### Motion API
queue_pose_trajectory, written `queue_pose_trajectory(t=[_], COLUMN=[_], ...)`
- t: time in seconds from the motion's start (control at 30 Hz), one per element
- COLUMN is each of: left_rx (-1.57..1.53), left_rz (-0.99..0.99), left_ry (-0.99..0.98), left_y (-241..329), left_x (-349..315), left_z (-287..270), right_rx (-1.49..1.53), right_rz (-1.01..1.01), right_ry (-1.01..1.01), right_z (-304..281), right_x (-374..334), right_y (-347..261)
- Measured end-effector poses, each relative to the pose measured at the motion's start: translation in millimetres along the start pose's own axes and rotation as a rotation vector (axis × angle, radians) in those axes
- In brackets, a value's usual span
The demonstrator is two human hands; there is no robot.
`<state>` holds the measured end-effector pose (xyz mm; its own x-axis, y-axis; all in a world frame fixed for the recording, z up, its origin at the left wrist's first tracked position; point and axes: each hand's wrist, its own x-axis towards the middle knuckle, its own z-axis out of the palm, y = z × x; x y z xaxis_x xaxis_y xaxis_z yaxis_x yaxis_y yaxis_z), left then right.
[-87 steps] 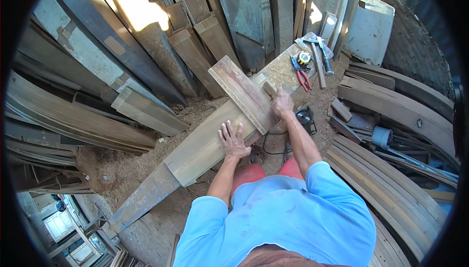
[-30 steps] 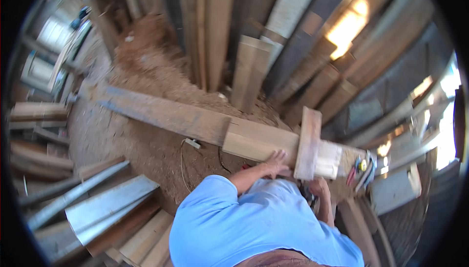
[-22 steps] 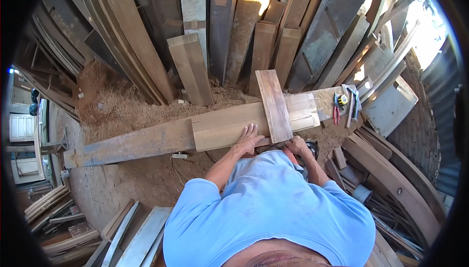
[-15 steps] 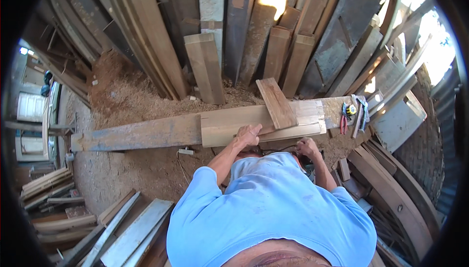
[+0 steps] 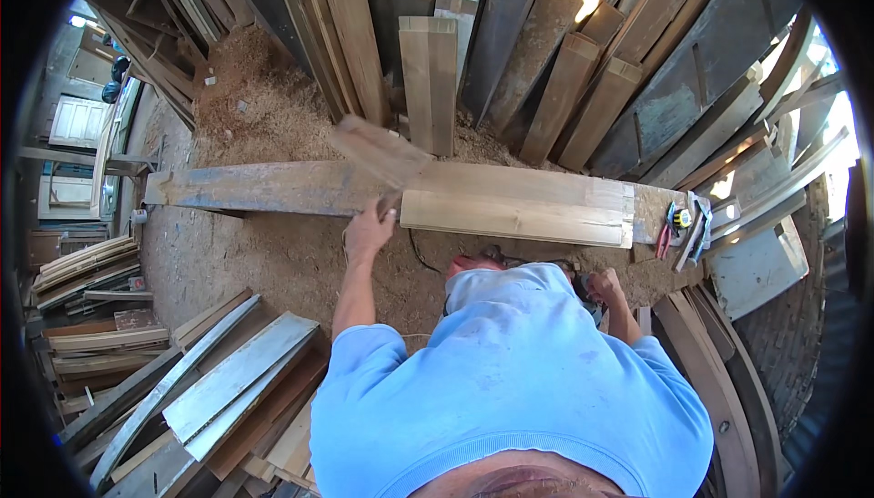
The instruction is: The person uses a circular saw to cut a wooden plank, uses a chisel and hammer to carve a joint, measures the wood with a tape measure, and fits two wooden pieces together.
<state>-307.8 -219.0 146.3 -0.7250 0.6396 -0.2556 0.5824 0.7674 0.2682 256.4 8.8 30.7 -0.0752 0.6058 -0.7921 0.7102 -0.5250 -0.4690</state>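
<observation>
Left hand (image 5: 368, 232) grips short board (image 5: 381, 150) at 11 o'clock, raised, blurred, over long plank (image 5: 273, 187). Right hand (image 5: 604, 287) low at 3 o'clock, grip unclear. Risk: board slips, knocks pale plank (image 5: 519, 216).

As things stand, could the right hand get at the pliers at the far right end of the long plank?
Probably yes. The right hand is low beside the body, holding nothing I can make out, and the pliers lie just beyond it on the long plank with only bare ground between. The left hand is busy with the short board.
</observation>
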Motion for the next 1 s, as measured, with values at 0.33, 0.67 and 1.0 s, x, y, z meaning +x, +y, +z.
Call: queue_pose_trajectory(t=[0.33, 0.67, 1.0], left_rx=[-0.025, -0.334, 0.182], left_rz=[-0.249, -0.424, 0.054], left_ry=[-0.041, -0.023, 0.068], left_y=[-130, -145, 24], left_x=[-9, 47, 37], left_z=[74, 138, 115], right_rx=[-0.422, 0.052, -0.026], right_rz=[-0.634, -0.115, -0.024], right_ry=[0.111, 0.071, 0.592], right_z=[36, 30, -35], right_x=[71, 8, 40], right_y=[7, 0, 55])
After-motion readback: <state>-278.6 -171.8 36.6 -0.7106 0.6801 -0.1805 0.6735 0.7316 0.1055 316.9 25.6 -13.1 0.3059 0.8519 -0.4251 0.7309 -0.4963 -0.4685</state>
